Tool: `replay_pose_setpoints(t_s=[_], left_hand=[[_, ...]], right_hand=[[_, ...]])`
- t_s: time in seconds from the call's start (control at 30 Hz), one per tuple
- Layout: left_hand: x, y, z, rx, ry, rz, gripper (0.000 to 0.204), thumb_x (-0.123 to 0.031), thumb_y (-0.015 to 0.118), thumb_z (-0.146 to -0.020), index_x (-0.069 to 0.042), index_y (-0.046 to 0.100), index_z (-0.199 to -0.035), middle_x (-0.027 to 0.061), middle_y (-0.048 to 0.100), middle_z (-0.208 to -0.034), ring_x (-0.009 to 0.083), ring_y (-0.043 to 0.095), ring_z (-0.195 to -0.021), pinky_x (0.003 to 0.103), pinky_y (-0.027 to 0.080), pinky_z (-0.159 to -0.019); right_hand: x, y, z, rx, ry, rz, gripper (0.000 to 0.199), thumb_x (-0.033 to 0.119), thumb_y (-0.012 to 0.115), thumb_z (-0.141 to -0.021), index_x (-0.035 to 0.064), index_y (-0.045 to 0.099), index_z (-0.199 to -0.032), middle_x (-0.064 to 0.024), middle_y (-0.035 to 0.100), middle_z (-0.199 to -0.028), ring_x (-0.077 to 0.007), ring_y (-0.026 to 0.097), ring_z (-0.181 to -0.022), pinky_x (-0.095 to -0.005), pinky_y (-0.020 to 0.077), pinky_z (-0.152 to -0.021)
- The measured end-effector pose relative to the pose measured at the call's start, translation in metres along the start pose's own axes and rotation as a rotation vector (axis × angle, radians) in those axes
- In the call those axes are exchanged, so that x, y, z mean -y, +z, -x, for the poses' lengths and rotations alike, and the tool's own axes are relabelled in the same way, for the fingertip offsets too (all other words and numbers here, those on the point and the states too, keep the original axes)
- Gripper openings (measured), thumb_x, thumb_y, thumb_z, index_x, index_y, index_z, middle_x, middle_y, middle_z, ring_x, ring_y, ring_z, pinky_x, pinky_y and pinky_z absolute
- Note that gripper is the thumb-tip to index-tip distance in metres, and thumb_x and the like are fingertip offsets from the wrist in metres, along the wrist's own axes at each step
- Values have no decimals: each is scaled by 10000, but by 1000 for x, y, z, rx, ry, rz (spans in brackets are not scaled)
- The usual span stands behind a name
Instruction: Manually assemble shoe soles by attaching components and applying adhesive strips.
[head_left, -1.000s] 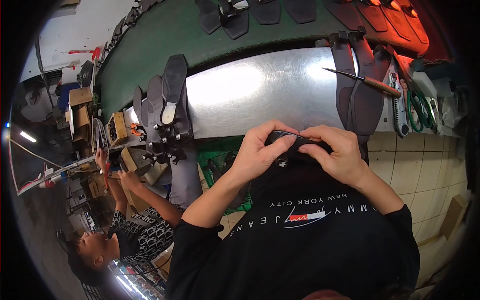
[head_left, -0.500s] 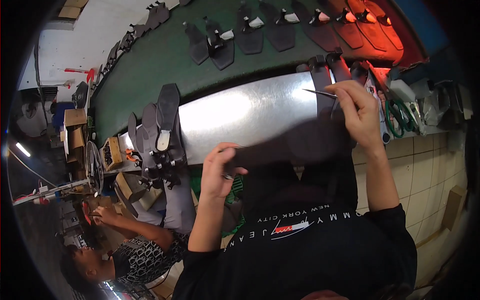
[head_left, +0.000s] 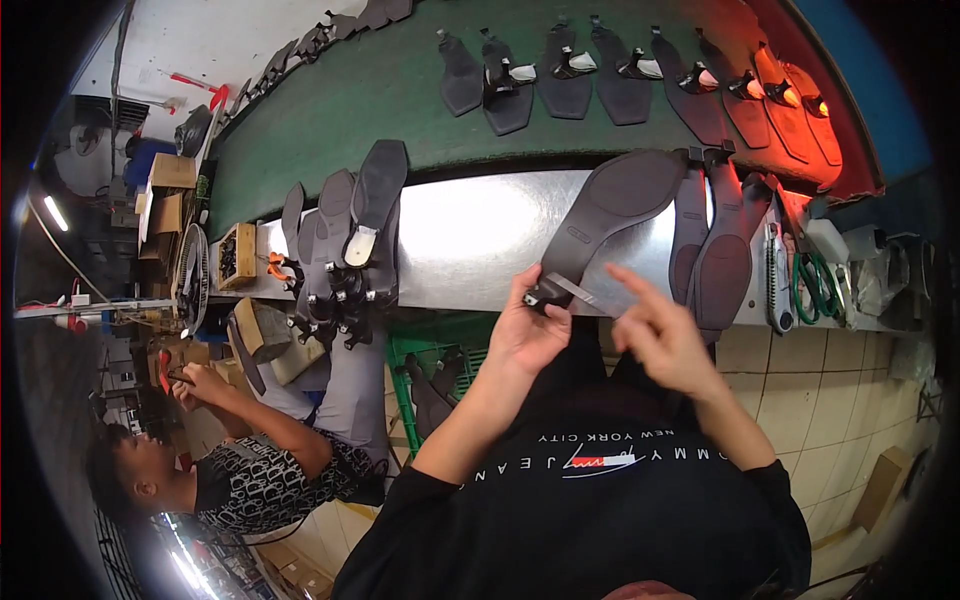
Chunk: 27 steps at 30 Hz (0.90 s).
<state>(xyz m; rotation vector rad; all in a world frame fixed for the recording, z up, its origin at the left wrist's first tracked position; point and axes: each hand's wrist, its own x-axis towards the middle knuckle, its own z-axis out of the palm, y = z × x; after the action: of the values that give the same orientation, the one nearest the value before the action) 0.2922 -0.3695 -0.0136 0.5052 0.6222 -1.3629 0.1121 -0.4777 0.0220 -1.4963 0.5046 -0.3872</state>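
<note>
My left hand (head_left: 528, 335) grips the heel end of a dark sandal sole (head_left: 615, 200), which slants up and to the right over the metal table, underside showing. A black heel piece (head_left: 548, 292) sits between its fingers. My right hand (head_left: 662, 340) is closed around a thin flat metal blade (head_left: 580, 291), with its index finger stretched out. The blade lies against the sole beside the heel; its far end is hidden by the hand. Just right of the sole rest two more dark sandals (head_left: 722, 255), soles up.
Sandals with straps (head_left: 510, 98) line the green conveyor belt (head_left: 330, 130), under red light at right. A sandal pile (head_left: 345, 250) stands left on the metal table (head_left: 450, 235). Green scissors (head_left: 815, 285) and a cutter (head_left: 778, 290) lie right. A co-worker (head_left: 270, 460) sits at left.
The sole has swung from near my body up over the table, underside now showing. My right hand has come down and left, bringing the blade to the heel end. The view has shifted.
</note>
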Motion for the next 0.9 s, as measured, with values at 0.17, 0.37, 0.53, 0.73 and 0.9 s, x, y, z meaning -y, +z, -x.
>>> replay_pose_setpoints(t_s=[0.17,0.37,0.53,0.73,0.9], left_hand=[[21,14,-4,99,-16,31,143,-242,615,-901,-106,618,-945,-4,664,-835,69,553,-578,154,327,-356],[27,14,0,-43,42,-25,106,-270,638,-891,-174,595,-894,-68,621,-778,46,480,-553,189,320,-397],[29,20,5,-139,149,-151,171,-325,604,-916,-154,599,-928,-54,623,-790,55,511,-573,206,346,-420],[32,18,-4,-3,917,-731,646,-525,416,-973,23,642,-714,94,660,-687,113,597,-593,232,475,-563],[28,18,0,7,947,-782,654,-534,393,-975,8,629,-698,88,650,-671,108,582,-572,229,463,-547]], right_hand=[[-31,27,-4,-29,79,-236,539,7,512,-890,51,408,-1417,-20,562,-645,-71,519,-619,-234,437,-595],[-42,24,-8,-167,-185,25,415,40,505,-933,33,500,-1348,-4,532,-646,-61,475,-602,-214,396,-554],[-30,1,-5,20,161,-451,399,88,459,-971,38,468,-1367,-2,534,-678,-35,413,-532,-180,337,-488],[-27,29,5,119,279,-506,614,102,499,-955,113,212,-1497,-38,533,-678,-65,426,-482,-188,325,-433],[-21,17,-3,105,321,-872,344,162,480,-982,30,464,-1299,-7,476,-671,-48,390,-479,-185,321,-424]])
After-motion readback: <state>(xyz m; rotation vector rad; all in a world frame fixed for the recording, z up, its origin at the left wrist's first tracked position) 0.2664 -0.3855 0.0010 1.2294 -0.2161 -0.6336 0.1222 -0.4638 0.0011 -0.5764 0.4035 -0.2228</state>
